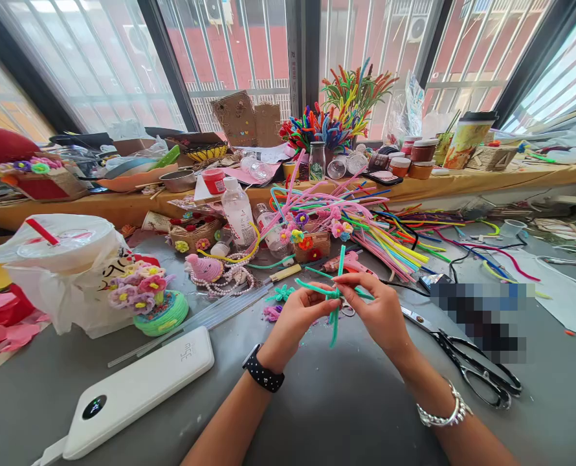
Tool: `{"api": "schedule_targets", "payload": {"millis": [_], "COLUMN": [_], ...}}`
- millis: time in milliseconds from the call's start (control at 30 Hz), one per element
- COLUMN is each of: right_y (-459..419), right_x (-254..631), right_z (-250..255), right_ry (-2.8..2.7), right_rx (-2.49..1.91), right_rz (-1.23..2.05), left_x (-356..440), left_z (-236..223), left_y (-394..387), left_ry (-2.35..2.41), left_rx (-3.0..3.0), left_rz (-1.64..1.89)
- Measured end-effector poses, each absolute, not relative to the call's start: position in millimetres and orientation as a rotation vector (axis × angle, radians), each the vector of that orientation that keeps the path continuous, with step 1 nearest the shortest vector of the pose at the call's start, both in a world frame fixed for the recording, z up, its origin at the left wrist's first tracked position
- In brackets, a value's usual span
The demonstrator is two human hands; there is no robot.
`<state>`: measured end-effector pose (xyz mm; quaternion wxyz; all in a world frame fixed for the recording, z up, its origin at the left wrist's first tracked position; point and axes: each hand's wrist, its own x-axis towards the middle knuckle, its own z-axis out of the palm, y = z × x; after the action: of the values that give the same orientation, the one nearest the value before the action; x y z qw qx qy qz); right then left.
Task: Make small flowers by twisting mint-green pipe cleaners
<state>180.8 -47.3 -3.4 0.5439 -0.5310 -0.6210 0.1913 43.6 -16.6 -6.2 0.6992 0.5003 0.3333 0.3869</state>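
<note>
Wearing silver-bead bracelet [457,411] at right wrist and black white-dotted band [263,371] at left, closest to camera. Pinching crossed mint-green fuzzy pipe cleaners [335,321] narrowly between fingertips of left hand [300,315] and right hand [378,309], above dark grey tabletop [336,404]. Note black-handled metal scissors [437,334] at right; white rectangular power bank [142,391] at left, grey marking upside down, seemingly "35W". Note also clear plastic bottle [240,217], red label print too small to read; clear glass jar [316,158], green label illegible; black lettering [116,270] by bagged cup [67,255], unreadable.
</note>
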Motion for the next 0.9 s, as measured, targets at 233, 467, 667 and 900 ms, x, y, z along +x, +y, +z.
{"api": "schedule_targets", "payload": {"millis": [233, 467, 667, 900], "right_y": [-47.7, -48.1, -48.0, -47.6], "right_x": [179.5, 179.6, 179.3, 180.0], "right_z": [-3.0, -2.3, -0.4, 0.3], "right_ry": [-1.471, -1.488, -1.585, -1.639], "right_rx": [-1.26, -1.26, -1.206, -1.178], "right_rz": [0.456, 0.463, 0.452, 0.417], "left_x": [45.8, 46.1, 45.2, 43.9], "left_z": [-7.0, -8.3, -8.4, -6.3], "left_y": [-17.5, -17.2, -16.0, -16.4], "left_ry": [0.736, 0.733, 0.696, 0.659], "left_rx": [1.136, 1.129, 1.093, 1.107], "left_rz": [0.891, 0.906, 0.989, 1.011]}}
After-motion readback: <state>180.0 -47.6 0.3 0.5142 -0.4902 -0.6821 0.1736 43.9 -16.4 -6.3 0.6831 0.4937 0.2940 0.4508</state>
